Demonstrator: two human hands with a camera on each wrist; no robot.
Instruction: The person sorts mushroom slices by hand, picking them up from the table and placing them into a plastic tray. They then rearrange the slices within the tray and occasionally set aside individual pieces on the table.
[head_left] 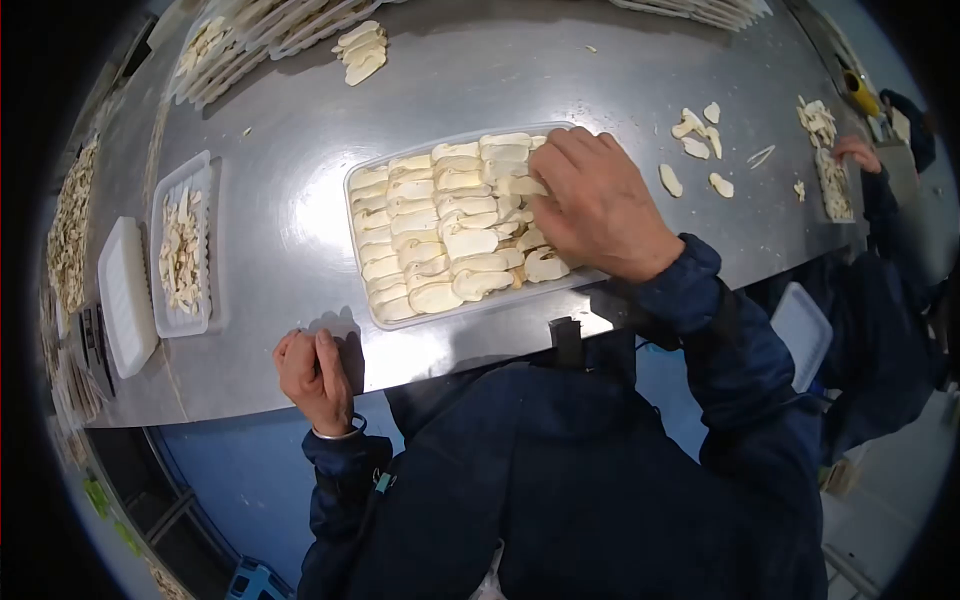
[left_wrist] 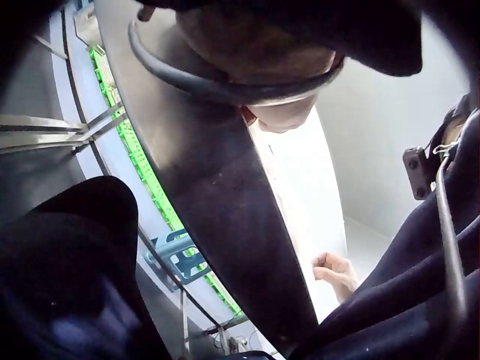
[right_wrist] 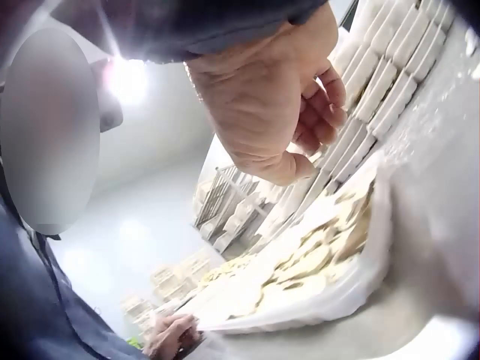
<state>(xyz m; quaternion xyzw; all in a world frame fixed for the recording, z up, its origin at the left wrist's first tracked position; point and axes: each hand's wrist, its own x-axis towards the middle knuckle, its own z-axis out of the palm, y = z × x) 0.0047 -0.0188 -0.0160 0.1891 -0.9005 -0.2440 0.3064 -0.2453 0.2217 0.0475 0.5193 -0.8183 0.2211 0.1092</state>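
Observation:
A pale plastic tray (head_left: 352,215) holds overlapping cream-coloured slices (head_left: 470,242) in columns. Over its right side is my right hand (head_left: 605,205), fingers bent downward, the fingertips close to a slice. In the right wrist view the right hand (right_wrist: 266,105) has loosely bent fingers above the tray (right_wrist: 337,307), with thumb and fingertips apart and no slice plainly gripped. My left hand (head_left: 318,375) rests loosely curled at the table's front edge, apart from the tray, holding nothing visible. The left wrist view shows only part of the left hand (left_wrist: 259,56); its fingers are mostly hidden.
Left on the metal table (head_left: 270,260) are a tray of small pieces (head_left: 207,250) and a white tray (head_left: 127,300). Stacked trays (head_left: 260,45) and a slice pile (head_left: 362,52) lie behind. Loose slices (head_left: 695,147) lie right; another person's hand (head_left: 858,153) is farther right.

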